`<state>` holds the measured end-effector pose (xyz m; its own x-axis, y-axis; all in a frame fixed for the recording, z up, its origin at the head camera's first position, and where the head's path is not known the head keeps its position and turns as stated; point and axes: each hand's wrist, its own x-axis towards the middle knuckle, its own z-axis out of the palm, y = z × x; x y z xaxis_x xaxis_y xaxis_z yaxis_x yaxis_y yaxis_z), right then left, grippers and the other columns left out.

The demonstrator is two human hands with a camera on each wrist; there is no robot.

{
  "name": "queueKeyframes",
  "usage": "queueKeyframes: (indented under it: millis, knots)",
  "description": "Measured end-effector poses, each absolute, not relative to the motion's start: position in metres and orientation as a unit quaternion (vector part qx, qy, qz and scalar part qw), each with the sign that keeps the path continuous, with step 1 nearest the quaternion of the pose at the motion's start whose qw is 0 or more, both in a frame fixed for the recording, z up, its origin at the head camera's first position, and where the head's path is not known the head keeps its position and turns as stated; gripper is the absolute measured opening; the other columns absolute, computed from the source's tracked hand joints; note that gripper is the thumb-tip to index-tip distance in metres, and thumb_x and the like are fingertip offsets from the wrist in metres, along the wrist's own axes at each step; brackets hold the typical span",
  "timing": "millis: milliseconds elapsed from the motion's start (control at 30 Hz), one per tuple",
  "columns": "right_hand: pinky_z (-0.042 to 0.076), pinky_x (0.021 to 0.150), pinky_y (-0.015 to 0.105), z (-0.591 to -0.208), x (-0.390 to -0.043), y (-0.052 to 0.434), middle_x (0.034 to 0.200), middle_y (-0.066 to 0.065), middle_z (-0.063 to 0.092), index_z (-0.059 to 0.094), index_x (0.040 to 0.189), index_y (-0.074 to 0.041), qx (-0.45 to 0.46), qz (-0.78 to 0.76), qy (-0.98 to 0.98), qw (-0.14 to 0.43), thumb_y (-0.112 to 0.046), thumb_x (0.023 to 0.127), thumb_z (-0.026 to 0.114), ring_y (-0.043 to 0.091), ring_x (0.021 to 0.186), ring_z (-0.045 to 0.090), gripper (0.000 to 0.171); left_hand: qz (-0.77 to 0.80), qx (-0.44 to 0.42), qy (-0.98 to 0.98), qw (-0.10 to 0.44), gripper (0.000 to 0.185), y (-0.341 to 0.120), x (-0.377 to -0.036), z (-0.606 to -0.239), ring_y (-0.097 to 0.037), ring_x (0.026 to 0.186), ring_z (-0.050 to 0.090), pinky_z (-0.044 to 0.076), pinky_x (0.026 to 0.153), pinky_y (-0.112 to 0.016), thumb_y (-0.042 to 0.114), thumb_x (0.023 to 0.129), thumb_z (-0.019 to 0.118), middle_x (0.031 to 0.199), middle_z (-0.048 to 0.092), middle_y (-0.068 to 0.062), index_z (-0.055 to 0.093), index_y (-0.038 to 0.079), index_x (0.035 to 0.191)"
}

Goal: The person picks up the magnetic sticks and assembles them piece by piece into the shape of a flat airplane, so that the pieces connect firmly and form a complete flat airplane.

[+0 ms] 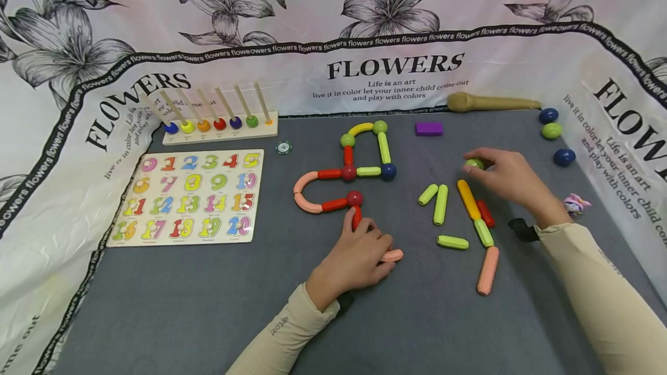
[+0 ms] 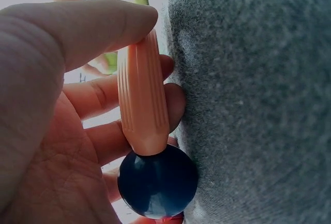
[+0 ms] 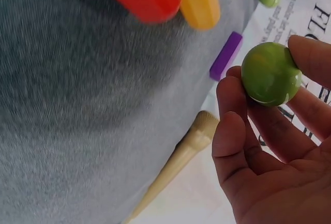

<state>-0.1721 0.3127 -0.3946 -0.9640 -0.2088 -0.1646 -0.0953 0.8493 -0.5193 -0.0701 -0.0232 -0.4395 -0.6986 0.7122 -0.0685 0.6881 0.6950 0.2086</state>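
Note:
My left hand (image 1: 354,256) grips a ridged pink stick (image 2: 142,94) between thumb and fingers. One end of that stick meets a dark blue ball (image 2: 158,182), which the hand hides in the head view. A red stick (image 1: 356,217) runs from just above the fingers to a red ball (image 1: 355,198), part of a winding chain of joined sticks and balls on the grey cloth. Over to the right, my right hand (image 1: 510,181) pinches a green ball (image 3: 271,74) by thumb and fingertips. Below that hand lie an orange stick (image 1: 468,199) and a loose red stick (image 1: 485,213).
Several light green sticks (image 1: 440,205) and another pink stick (image 1: 487,271) lie between the hands. Far right are blue and green balls (image 1: 552,131) and a small figurine (image 1: 576,204). A purple block (image 1: 429,129), tan baton (image 1: 492,102), number board (image 1: 190,198) and peg stand (image 1: 221,132) surround the chain.

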Motion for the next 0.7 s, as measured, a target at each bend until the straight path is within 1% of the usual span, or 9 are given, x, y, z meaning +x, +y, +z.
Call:
queueKeyframes:
  millis: [133, 267, 333, 467, 600, 700]
  knots:
    - [0.048, 0.083, 0.051, -0.396, -0.166, 0.309, 0.125, 0.023, 0.068, 0.064, 0.141, 0.004, -0.094, -0.268, 0.952, 0.111, -0.027, 0.109, 0.066, 0.04, 0.109, 0.058, 0.044, 0.09, 0.382, 0.917, 0.069, 0.025, -0.024, -0.07, -0.439, -0.021, 0.12, 0.052, 0.02, 0.12, -0.064, 0.04, 0.104, 0.071, 0.117, 0.073, 0.003, 0.074, 0.02, 0.119]
    - [0.048, 0.076, 0.043, -0.399, -0.159, 0.304, 0.119, 0.02, 0.07, 0.066, 0.138, 0.003, -0.105, -0.277, 0.949, 0.111, -0.025, 0.108, 0.068, 0.035, 0.1, 0.06, 0.042, 0.097, 0.384, 0.916, 0.069, 0.022, -0.024, -0.071, -0.439, -0.022, 0.12, 0.052, 0.019, 0.12, -0.065, 0.039, 0.104, 0.072, 0.113, 0.073, 0.003, 0.073, 0.02, 0.115]
    - [0.049, 0.075, 0.04, -0.401, -0.155, 0.3, 0.118, 0.018, 0.07, 0.067, 0.136, 0.002, -0.111, -0.28, 0.947, 0.111, -0.025, 0.107, 0.07, 0.032, 0.098, 0.06, 0.04, 0.098, 0.383, 0.916, 0.072, 0.022, -0.024, -0.071, -0.439, -0.022, 0.121, 0.052, 0.019, 0.12, -0.065, 0.039, 0.104, 0.072, 0.112, 0.073, 0.004, 0.072, 0.02, 0.115]
    - [0.049, 0.076, 0.039, -0.401, -0.147, 0.289, 0.116, 0.014, 0.07, 0.069, 0.135, 0.0, -0.127, -0.289, 0.942, 0.11, -0.022, 0.105, 0.072, 0.029, 0.096, 0.059, 0.037, 0.096, 0.379, 0.917, 0.075, 0.025, -0.024, -0.07, -0.437, -0.023, 0.123, 0.052, 0.019, 0.12, -0.064, 0.042, 0.103, 0.074, 0.109, 0.072, 0.004, 0.071, 0.019, 0.113]
    - [0.05, 0.076, 0.041, -0.401, -0.139, 0.277, 0.113, 0.012, 0.071, 0.071, 0.133, -0.001, -0.145, -0.293, 0.939, 0.107, -0.019, 0.104, 0.073, 0.026, 0.093, 0.061, 0.034, 0.09, 0.378, 0.919, 0.073, 0.024, -0.024, -0.07, -0.437, -0.022, 0.123, 0.053, 0.019, 0.12, -0.064, 0.042, 0.102, 0.074, 0.106, 0.071, 0.005, 0.07, 0.02, 0.11]
    - [0.052, 0.076, 0.041, -0.403, -0.133, 0.268, 0.111, 0.009, 0.073, 0.073, 0.129, -0.003, -0.163, -0.301, 0.934, 0.1, -0.017, 0.103, 0.075, 0.023, 0.091, 0.063, 0.03, 0.091, 0.379, 0.918, 0.076, 0.024, -0.023, -0.07, -0.437, -0.022, 0.122, 0.052, 0.019, 0.12, -0.064, 0.042, 0.103, 0.072, 0.109, 0.072, 0.004, 0.071, 0.02, 0.113]
